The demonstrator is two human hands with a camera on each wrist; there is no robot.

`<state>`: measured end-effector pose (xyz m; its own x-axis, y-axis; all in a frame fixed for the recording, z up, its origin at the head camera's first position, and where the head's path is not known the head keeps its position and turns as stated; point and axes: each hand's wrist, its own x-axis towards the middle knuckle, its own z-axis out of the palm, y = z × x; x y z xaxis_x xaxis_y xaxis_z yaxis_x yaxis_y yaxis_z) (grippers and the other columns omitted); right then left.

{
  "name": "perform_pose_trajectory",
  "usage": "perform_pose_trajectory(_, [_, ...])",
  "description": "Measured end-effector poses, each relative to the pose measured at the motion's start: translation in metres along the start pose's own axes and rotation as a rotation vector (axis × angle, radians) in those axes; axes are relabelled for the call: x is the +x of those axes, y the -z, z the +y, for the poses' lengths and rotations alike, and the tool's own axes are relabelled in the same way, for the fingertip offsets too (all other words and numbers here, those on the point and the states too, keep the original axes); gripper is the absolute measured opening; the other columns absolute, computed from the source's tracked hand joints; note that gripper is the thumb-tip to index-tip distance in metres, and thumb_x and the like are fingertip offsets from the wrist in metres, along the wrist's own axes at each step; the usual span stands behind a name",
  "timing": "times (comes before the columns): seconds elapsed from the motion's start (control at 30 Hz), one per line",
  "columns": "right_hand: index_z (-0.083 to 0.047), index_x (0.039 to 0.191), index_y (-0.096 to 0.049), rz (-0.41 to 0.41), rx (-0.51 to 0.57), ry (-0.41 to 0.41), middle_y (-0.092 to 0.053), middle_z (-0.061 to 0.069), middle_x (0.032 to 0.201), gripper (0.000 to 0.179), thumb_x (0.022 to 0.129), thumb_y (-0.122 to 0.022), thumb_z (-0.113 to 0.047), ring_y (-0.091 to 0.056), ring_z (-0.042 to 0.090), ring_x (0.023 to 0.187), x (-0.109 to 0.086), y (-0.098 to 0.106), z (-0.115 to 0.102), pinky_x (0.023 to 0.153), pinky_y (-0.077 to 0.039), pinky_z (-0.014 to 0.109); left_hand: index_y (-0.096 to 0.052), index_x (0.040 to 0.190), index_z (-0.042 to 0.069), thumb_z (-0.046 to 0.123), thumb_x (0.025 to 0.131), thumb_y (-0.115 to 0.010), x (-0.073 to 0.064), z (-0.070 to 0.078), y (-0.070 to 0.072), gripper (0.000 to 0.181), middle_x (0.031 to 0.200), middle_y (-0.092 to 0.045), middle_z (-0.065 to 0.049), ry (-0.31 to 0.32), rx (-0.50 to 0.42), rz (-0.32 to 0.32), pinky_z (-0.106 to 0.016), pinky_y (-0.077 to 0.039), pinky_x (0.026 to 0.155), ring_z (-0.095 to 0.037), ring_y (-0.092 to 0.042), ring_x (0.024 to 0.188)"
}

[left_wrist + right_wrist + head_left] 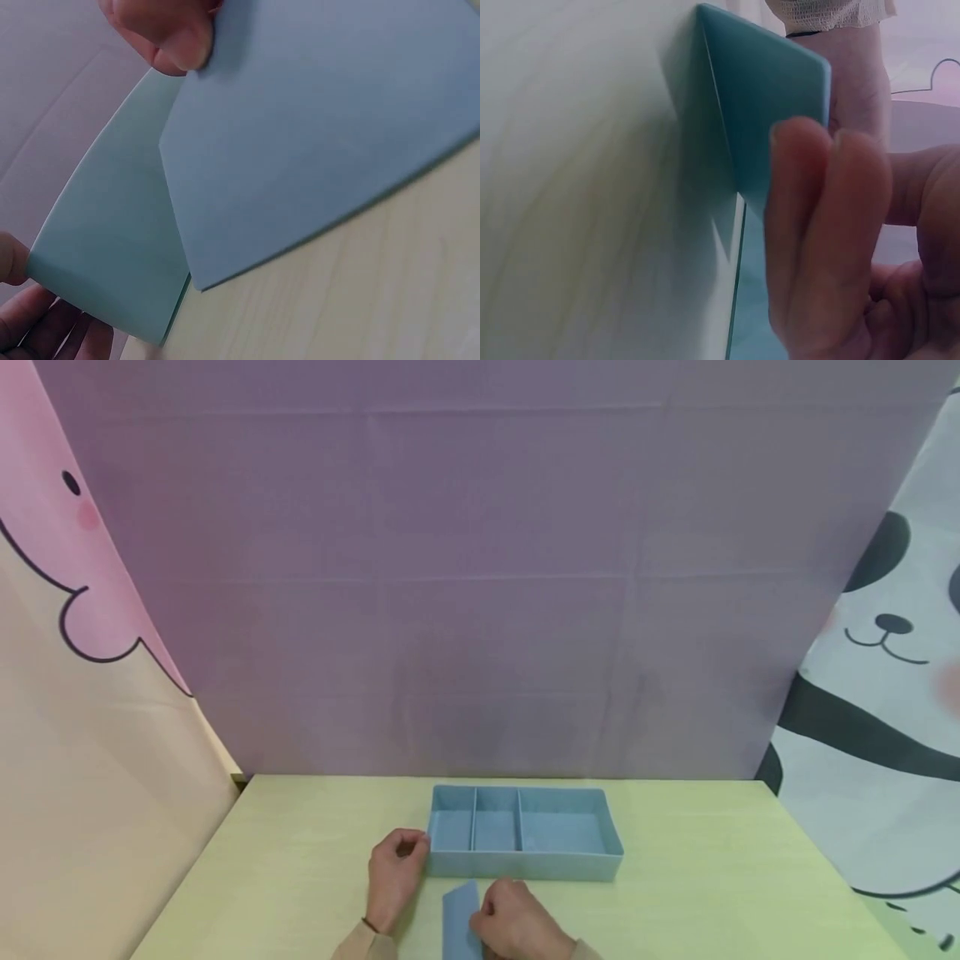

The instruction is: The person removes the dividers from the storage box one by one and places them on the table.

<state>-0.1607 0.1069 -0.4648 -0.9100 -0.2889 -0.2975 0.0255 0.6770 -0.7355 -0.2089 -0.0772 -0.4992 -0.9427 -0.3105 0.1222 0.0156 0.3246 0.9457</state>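
In front of me a blue tray (525, 866) with three compartments sits on the table. My left hand (396, 868) grips its near left corner; in the left wrist view the thumb (10, 259) is on one side of the corner and the fingers curl beneath. Close in front of the tray, a flat blue panel (459, 920) stands upright on edge. My right hand (521, 920) pinches the panel at its right edge. The left wrist view shows the panel's broad face (322, 135) overlapping the tray's wall (112, 232). In the right wrist view the fingers (829, 232) hide part of the panel.
The pale wooden table (720, 860) stretches to both sides of the tray. A purple cloth (480, 610) hangs behind its far edge. Printed cloths with a pink figure (105, 618) and a panda (885, 693) hang at the left and right.
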Motion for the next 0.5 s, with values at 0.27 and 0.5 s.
perform_pose_trajectory(0.27, [-0.008, 0.065, -0.062, -0.055, 0.018, -0.059, -0.056, 0.006, 0.052, 0.020, 0.084, -0.061, -0.013, -0.052, 0.018, 0.049, 0.006, -0.002, 0.005, 0.048, -0.040, 0.030, -0.069, 0.090, 0.005, 0.010, 0.086, -0.066, 0.000, -0.001, 0.000, 0.007, 0.085, -0.067, -0.004, -0.008, 0.003, 0.011, -0.034, -0.048, 0.077, -0.016, -0.061, 0.081])
perform_pose_trajectory(0.5, [-0.014, 0.067, -0.064, -0.108, -0.067, -0.043, -0.060, 0.003, 0.058, 0.019, 0.085, -0.062, -0.020, -0.055, 0.017, 0.055, 0.026, -0.014, 0.031, 0.055, -0.044, 0.032, -0.069, 0.090, 0.005, 0.010, 0.086, -0.067, 0.001, -0.001, 0.001, 0.007, 0.085, -0.067, -0.004, -0.010, 0.001, 0.014, -0.033, -0.049, 0.076, -0.016, -0.062, 0.080])
